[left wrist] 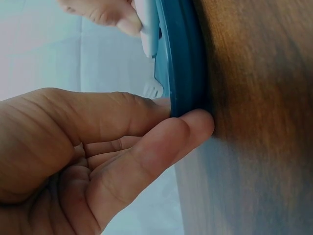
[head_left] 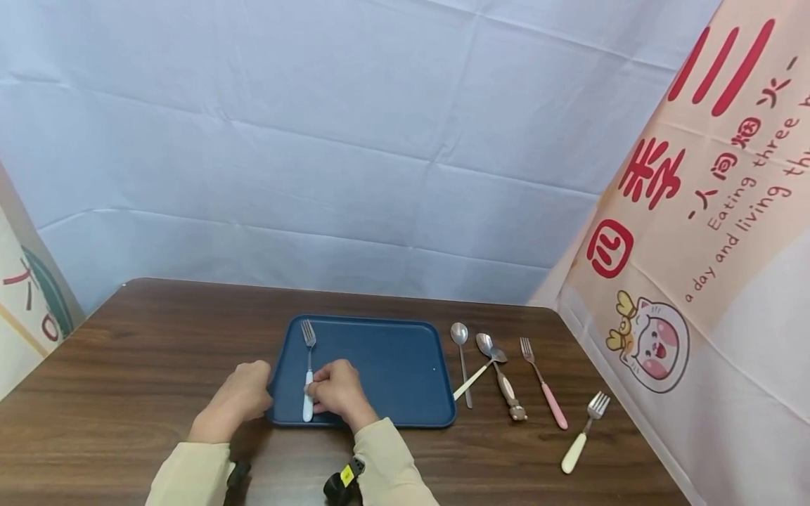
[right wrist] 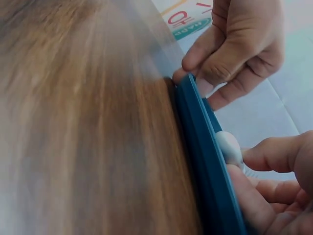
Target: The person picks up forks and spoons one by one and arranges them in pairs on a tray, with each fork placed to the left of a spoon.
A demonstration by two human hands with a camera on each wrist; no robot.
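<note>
A dark blue rectangular tray (head_left: pixel 392 372) lies on the wooden table. My left hand (head_left: pixel 243 393) is at its left edge; in the left wrist view the thumb and fingers (left wrist: pixel 161 142) pinch the rim. Inside the tray, along its left side, lies a fork (head_left: pixel 309 336) with a pale blue handle, its tines toward the far edge. My right hand (head_left: pixel 344 393) pinches that handle near its lower end. The right wrist view shows the handle's rounded end (right wrist: pixel 228 147) between thumb and finger, close to the tray's near rim.
Right of the tray lie a plain metal spoon (head_left: pixel 459 334), a spoon with a bear-shaped handle end (head_left: pixel 509 393), a cream-handled spoon (head_left: pixel 471 381) crossing them, a pink-handled fork (head_left: pixel 553 405) and a cream-handled fork (head_left: pixel 574 452). A pale cloth (head_left: pixel 316 154) hangs behind the table.
</note>
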